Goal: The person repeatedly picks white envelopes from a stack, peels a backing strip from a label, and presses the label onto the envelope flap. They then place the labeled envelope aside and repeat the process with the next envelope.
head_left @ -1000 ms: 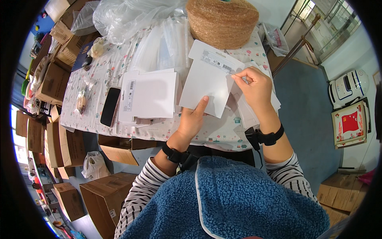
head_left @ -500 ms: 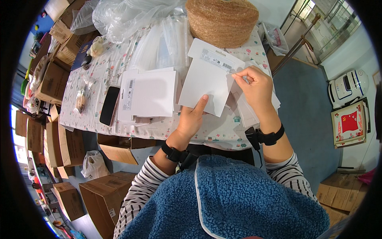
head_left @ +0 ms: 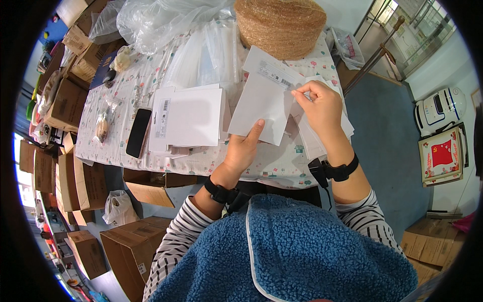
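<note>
- where's the white die-cut card (head_left: pixel 262 103) from where you're standing?
- up off the worktop (head_left: pixel 113 157), between the two hands. its lower left edge sits in the left hand (head_left: pixel 242 150), and the printed label (head_left: pixel 274 75) runs along the upper end, face up.
- so which fingers have it?
- the left ones. that thumb lies flat on the card's face near the bottom, and the other fingers go underneath, mostly hidden. that's a narrow hold with the card between.
- and the right hand (head_left: pixel 322 105)?
- thumb and forefinger pinched tip to tip, right at the card's right edge, just below the end of the label. whether there's something thin between them, i can't tell from here.
- how are the arms set?
- the left forearm slants up and inward from the lower left, thumb pointing up the card. the right one comes from the lower right and leans in, wrist bent, knuckles up. each wrist wears a black band.
- anything close by?
- a stack of white cards (head_left: pixel 193 118) just left of the left hand, the black phone (head_left: pixel 139 133) beyond that, and more loose white cards (head_left: pixel 313 138) partly under the right forearm.
</note>
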Available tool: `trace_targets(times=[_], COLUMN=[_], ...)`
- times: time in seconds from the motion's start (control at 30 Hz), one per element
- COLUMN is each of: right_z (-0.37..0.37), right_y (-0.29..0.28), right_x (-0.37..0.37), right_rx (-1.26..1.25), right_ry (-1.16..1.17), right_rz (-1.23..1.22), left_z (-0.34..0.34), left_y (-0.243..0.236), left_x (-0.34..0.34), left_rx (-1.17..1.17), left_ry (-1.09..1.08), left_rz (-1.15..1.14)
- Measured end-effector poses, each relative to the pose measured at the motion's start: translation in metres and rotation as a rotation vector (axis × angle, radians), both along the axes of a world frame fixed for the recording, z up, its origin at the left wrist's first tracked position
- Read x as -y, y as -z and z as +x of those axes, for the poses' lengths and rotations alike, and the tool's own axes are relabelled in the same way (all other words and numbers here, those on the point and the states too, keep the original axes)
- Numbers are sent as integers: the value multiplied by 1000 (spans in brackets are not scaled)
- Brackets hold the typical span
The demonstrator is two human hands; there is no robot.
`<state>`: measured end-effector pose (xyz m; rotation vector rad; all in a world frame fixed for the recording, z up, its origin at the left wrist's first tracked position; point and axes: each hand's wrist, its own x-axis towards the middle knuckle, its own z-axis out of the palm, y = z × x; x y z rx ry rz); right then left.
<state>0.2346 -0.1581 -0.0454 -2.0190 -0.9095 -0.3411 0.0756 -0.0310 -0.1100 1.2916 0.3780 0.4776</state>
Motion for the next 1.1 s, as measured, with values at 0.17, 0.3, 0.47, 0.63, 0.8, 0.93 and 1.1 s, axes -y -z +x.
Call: trace_targets(times=[0.17,0.3,0.47,0.63,0.8,0.93,1.1], right_z=[0,-4,-2,0,1,-6,-11], right_y=[4,6,5,14,20,21,17], right_x=[-5,-6,-3,-6,-8,-11,-6], right_rx=[228,36,-339,-583,-627,-185,-190], right_ry=[30,9,-3,-260,-345,-221,-210], right_rz=[6,-31,-64,382,440,328,424], left_z=[-2,0,-1,-3,-2,1,1], left_y=[1,3,-3,-8,-2,4,12], left_x=[-1,1,1,0,-2,-1,-4], left_rx=[-18,68,-42,-114,-80,14,-6], left_ry=[4,-40,-37,-39,-21,-37,-37], left_rz=[42,240,49,-25,-21,-78,-140])
